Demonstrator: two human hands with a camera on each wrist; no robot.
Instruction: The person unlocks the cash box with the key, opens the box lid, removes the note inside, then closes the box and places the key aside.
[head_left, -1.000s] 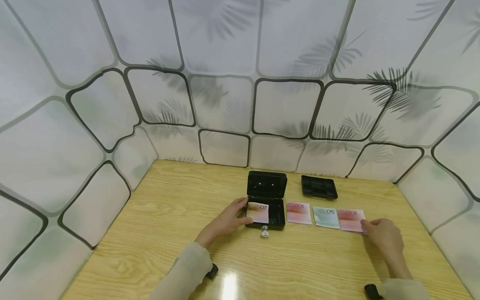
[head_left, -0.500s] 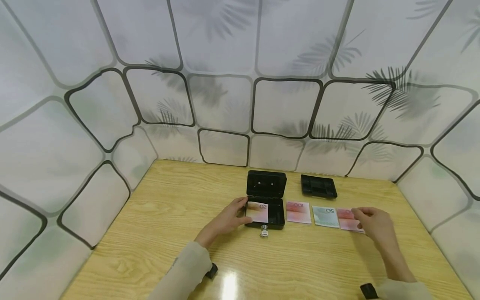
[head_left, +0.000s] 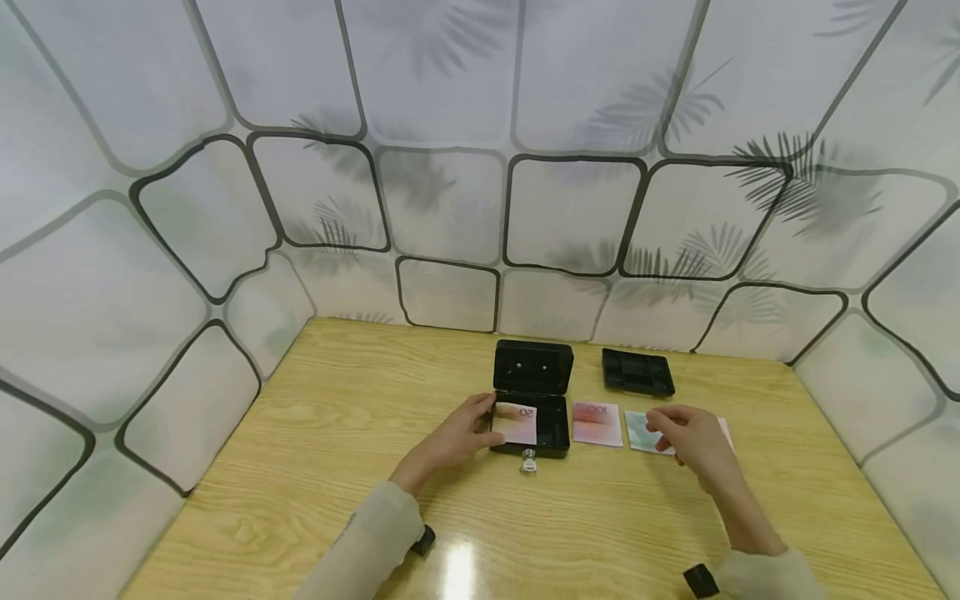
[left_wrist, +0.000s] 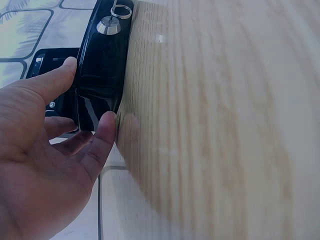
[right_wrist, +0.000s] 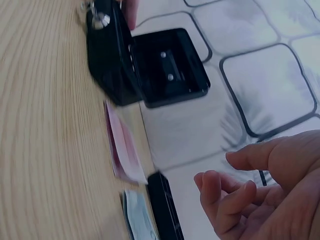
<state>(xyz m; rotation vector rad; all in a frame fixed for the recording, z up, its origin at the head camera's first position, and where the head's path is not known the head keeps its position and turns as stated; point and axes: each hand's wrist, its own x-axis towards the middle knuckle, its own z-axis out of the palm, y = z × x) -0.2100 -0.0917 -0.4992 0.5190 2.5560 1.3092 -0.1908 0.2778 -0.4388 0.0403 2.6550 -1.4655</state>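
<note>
A small black cash box (head_left: 553,433) stands on the table with its lid raised, a key on a ring (head_left: 529,461) in its front lock. Inside, on the left, lies a folded 20 banknote (head_left: 517,423). My left hand (head_left: 456,435) grips the box's left end, thumb at the front rim and fingers along the side in the left wrist view. My right hand (head_left: 697,442) hovers over the row of notes, fingers loosely bent and nothing between them. It partly covers a green 50 note (head_left: 637,430) and nearly hides the red note (head_left: 726,429) beside it.
A red 100 note (head_left: 597,424) lies folded just right of the box. Behind the notes is a black compartment tray (head_left: 638,372). Patterned cloth walls (head_left: 450,208) close off the table's back and sides.
My right hand has left the rightmost red note and moved left to above the green 50 note. My left hand and the box have stayed put.
</note>
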